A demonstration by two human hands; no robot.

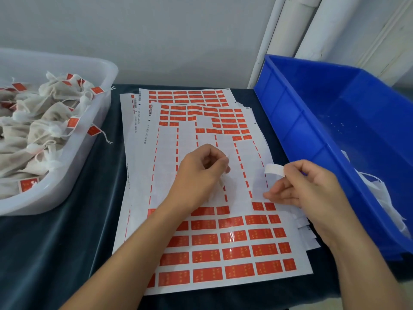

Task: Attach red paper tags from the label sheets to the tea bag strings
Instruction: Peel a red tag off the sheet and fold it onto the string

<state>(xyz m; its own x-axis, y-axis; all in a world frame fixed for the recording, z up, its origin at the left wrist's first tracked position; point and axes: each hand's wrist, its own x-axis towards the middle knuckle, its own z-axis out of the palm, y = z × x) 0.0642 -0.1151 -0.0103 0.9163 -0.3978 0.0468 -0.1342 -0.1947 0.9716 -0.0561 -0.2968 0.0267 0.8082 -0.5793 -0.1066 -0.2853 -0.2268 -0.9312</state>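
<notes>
Pinching a thin white string (224, 173), the left hand (201, 173) hovers over the label sheets (223, 242); right hand (312, 186) grips a curled white strip (274, 170) lying crosswise. Tagged tea bags (33, 130) fill the clear tub (89, 139) left, blue bin (335, 130) right

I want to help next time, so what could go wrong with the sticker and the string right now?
The right hand pinches a peeled tag that is already curling, so it might stick to itself or the fingers. The left hand pinches a thin string that could slip out. The top label sheet lies loose on a fanned stack, so a forearm might drag it.
</notes>
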